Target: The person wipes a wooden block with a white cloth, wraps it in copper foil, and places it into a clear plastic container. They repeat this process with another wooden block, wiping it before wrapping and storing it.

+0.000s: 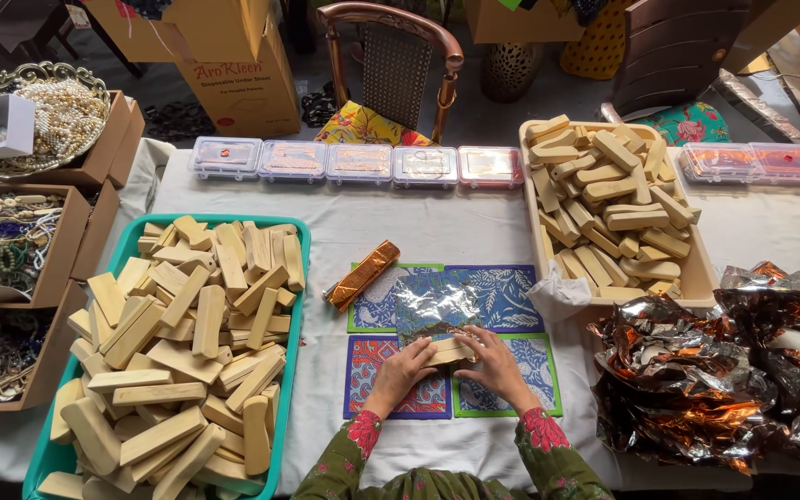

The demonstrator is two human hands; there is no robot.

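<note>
**Both hands on 1 wooden block, mid-tabletop**

Left hand (406,368) and right hand (496,363) hold a pale wooden block (448,350) from both sides, fingers clamped on it. Block sits on a clear foil sheet (434,304) over patterned mats (502,296). Left: teal tray (291,370) of blocks. Right: crumpled copper foil (724,370). Farther: wrapped bar (363,274), beige tray (696,278), 5 clear lidded boxes (360,163).

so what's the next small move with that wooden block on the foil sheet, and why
Probably fold the near edge of the clear foil sheet up over the wooden block. Both the left hand and right hand already press the block at the sheet's near end, the block looks unwrapped, and one wrapped copper-coloured bar lies finished above.
</note>
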